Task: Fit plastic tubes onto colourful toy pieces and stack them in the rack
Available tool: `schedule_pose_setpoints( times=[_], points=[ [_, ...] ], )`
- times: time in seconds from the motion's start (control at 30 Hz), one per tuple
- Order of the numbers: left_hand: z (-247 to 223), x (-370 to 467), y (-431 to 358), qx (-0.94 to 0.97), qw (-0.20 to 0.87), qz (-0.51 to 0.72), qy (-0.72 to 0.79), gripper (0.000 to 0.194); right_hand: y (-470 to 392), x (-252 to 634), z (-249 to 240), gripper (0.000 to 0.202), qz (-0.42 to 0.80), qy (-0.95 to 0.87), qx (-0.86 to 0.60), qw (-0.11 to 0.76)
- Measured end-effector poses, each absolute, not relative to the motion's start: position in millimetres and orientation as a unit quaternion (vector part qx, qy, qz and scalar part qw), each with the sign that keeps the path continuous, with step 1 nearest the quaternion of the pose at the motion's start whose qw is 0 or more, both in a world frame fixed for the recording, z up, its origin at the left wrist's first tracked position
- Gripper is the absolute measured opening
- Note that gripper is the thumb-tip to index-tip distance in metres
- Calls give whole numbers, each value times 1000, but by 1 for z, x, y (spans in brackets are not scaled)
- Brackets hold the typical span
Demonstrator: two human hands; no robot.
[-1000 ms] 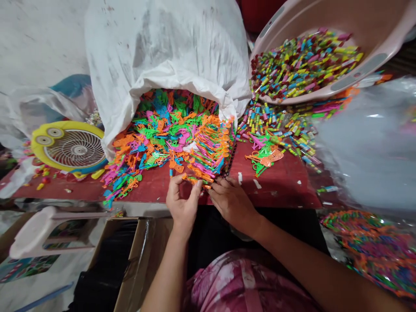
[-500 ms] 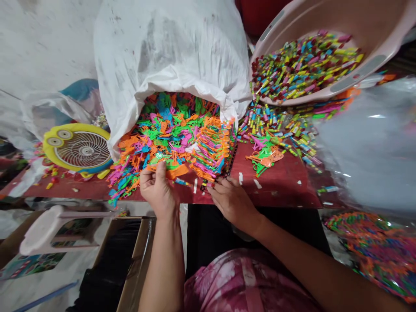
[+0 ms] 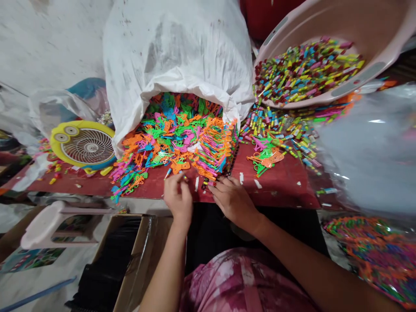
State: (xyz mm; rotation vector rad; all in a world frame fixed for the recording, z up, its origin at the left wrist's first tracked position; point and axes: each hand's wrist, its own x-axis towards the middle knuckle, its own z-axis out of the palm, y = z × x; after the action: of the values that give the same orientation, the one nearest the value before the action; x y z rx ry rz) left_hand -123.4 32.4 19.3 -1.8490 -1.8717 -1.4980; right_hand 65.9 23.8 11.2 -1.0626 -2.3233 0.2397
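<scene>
My left hand (image 3: 178,197) is low over the red tabletop with its fingers curled inward. Small coloured tubes (image 3: 167,173) show at its fingertips, but whatever is inside the fingers is hidden. Just beyond lies an orange plastic piece (image 3: 180,166) at the edge of a multicoloured heap (image 3: 172,130). My right hand (image 3: 232,197) rests at the front end of a black strip (image 3: 234,162), its fingers bent over that end. A pink and yellow tube (image 3: 211,184) sits by its fingertips. Along the strip stands a dense row of plastic pieces (image 3: 217,147).
The heap spills from a white sack (image 3: 182,47). A pink basin (image 3: 328,93) of small tubes tips forward at the right, with loose tubes (image 3: 292,130) below. Several plastic pieces (image 3: 268,156) lie nearby. A yellow fan (image 3: 87,145) stands left; a clear plastic bag (image 3: 367,147) lies right.
My left hand has moved right and slightly down, away from the orange piece, which now lies uncovered by the heap. My right hand has stayed at the strip's front end.
</scene>
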Motion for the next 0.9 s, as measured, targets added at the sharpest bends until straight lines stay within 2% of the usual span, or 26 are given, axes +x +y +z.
schedule_pose_setpoints(
  times=[0.13,0.33,0.43,0.53,0.63,0.7,0.83,0.9],
  points=[
    [9,-100,8,-757,11,-374,-536,30,24,65,11,27,87,-867,-397,288],
    [-1,-99,19,-758,18,-350,-550,18,14,83,12,27,86,-856,-386,334],
    [-3,-103,19,-754,29,-374,-539,14,6,116,15,24,75,-819,-436,364],
    [-4,-101,11,-732,22,-433,-526,17,8,163,18,21,68,-740,-546,387],
    [-2,-85,-1,-691,6,-499,-522,21,26,204,25,24,48,-702,-579,413],
    [2,-64,-9,-665,-55,-531,-522,20,42,220,29,28,22,-707,-575,411],
    [11,-15,-16,-613,-333,-508,-505,17,69,228,33,29,26,-787,-536,304],
    [13,4,-13,-562,-439,-504,-487,21,74,228,31,24,47,-794,-532,292]
  ],
)
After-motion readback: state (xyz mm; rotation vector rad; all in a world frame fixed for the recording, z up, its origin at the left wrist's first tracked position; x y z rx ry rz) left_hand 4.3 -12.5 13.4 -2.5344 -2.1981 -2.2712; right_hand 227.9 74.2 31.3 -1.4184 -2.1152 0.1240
